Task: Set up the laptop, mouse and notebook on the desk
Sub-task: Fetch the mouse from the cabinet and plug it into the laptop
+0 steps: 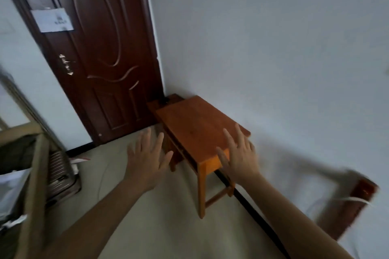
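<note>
Both arms are stretched forward, and both hands hold nothing. The left hand (148, 154) and the right hand (239, 153) each have their fingers (228, 139) straight and spread wide, palms down.

The small wooden worktop (189, 120) stands ahead of the fingertips, pushed against the wall (273, 48). Its long axis runs away from the hands towards the corner by the dark door (101, 48). The right hand is the nearer one, and its fingers lie across the near end of the worktop as seen from here. I cannot tell whether they touch it. The left hand hangs over the floor (168, 227), just left of the worktop's open front.

The laptop, mouse and notebook are nowhere in sight, neither beyond the fingers nor to either side, and the top surface is bare. My guess is that setting up has not begun and the items must first be fetched.
</note>
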Demonstrator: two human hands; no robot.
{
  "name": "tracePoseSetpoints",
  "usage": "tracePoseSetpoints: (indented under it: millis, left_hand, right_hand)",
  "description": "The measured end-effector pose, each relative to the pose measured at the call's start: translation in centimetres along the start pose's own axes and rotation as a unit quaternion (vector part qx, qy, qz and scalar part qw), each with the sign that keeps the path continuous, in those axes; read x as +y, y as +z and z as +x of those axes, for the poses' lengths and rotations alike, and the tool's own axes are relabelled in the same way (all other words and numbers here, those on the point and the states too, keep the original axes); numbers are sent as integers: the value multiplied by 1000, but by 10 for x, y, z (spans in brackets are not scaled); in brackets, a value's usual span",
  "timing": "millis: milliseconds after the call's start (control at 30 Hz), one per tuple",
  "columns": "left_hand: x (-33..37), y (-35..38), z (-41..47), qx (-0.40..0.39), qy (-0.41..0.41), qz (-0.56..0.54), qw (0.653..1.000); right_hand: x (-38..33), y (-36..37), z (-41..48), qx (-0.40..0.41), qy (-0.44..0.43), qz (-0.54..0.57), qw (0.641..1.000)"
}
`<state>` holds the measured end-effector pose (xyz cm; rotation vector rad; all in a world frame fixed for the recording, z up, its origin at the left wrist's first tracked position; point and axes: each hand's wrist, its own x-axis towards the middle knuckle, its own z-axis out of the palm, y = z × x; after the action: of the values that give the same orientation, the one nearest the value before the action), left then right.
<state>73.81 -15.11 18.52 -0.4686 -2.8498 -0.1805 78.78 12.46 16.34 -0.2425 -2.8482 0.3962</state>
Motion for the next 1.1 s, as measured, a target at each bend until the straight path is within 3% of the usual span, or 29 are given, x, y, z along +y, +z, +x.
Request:
tracePoseSetpoints:
  millis: [333,533,800,1100]
  left_hand:
    - [-129,23,128,49,-135,6,990]
    - [-226,71,225,45,-129,-13,991]
    - [-354,94,417,-20,-67,-18,997]
    - [-403,178,594,-74,-11,-7,997]
  right_hand:
    - [-115,99,218,-65,-180,26,981]
    - [-183,172,334,-54,-208,-3,977]
    - [-242,210,492,-44,-103,-3,994]
    - [-229,272,626,-51,-28,-32,998]
